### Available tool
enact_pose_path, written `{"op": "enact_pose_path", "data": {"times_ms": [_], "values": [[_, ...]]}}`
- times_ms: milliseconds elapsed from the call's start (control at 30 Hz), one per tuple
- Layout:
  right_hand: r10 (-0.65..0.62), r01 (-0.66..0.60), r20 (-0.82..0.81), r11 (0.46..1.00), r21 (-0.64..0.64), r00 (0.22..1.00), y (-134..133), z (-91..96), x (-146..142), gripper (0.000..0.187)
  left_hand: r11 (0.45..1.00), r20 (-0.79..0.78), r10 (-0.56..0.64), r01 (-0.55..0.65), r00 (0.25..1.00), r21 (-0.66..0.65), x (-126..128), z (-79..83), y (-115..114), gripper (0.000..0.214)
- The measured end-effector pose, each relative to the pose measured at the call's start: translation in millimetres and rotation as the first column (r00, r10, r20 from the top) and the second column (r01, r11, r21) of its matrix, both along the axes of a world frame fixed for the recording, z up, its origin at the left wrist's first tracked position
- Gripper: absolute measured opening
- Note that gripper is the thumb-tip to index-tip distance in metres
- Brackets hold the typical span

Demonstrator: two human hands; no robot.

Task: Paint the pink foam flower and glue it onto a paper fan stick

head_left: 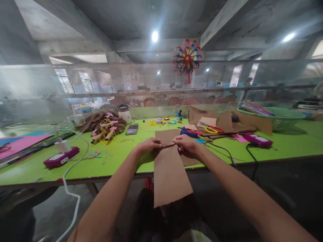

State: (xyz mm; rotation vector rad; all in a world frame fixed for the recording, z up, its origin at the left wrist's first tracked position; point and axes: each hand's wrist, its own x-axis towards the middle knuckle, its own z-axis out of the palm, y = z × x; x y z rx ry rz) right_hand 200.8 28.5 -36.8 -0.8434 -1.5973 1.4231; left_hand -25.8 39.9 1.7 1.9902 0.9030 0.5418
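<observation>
A long sheet of brown paper [170, 171] lies on the green table [121, 156] and hangs over its near edge toward me. My left hand [148, 145] and my right hand [186, 144] meet over the sheet's upper part, fingers pinched together on a small rolled or folded bit of the brown paper [168, 145] between them. Both hands are closed on it.
Rolled brown paper pieces with yellow string [106, 129] lie at back left. Yellow-handled scissors [211, 129] and brown sheets [222, 121] sit at back right, beside a green basket [275, 117]. Magenta boxes [61, 158] [257, 139] with cables flank me. A mesh screen [151, 87] backs the table.
</observation>
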Motion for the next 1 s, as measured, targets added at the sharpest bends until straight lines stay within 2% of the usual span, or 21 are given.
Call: {"op": "enact_pose_path", "data": {"times_ms": [200, 433, 567, 667, 800, 900, 1000], "values": [[-0.07, 0.068, 0.029, 0.996, 0.053, 0.997, 0, -1.5, -3, 0.025, 0.998, 0.065, 0.03, -0.026, 0.997, -0.065, 1, 1.9, -2, 0.021], [-0.122, 0.116, 0.056, 0.988, 0.103, 0.991, -12, 8.7, -10, 0.028, 0.998, -0.033, -0.053, 0.052, 0.998, -0.046, 1, 8.5, -7, 0.027], [-0.173, 0.157, 0.064, 0.967, 0.199, 0.983, -15, 17.7, -15, 0.031, 0.997, -0.005, -0.033, 0.032, 0.999, -0.065, 1, 9.5, -7, 0.03], [-0.137, 0.133, 0.007, 0.973, 0.19, 0.991, -18, 23.1, -17, 0.034, 0.997, 0.021, -0.024, 0.026, 0.999, -0.076, 1, 10.2, -7, 0.031], [-0.076, 0.082, -0.086, 0.995, 0.06, 0.993, -22, 25.0, -16, 0.038, 0.996, 0.081, 0.012, -0.004, 0.997, -0.094, 2, 12.9, -9, 0.028], [0.043, -0.043, -0.116, 0.999, 0.003, 0.992, -22, 22.7, -14, 0.05, 0.99, 0.123, 0.049, -0.033, 0.991, -0.136, 1, 14.5, -11, 0.024], [0.134, -0.132, -0.106, 0.991, 0.023, 0.985, -22, 19.7, -14, 0.061, 0.979, 0.182, 0.055, -0.017, 0.982, -0.204, -1, 13.9, -11, 0.023]]}}
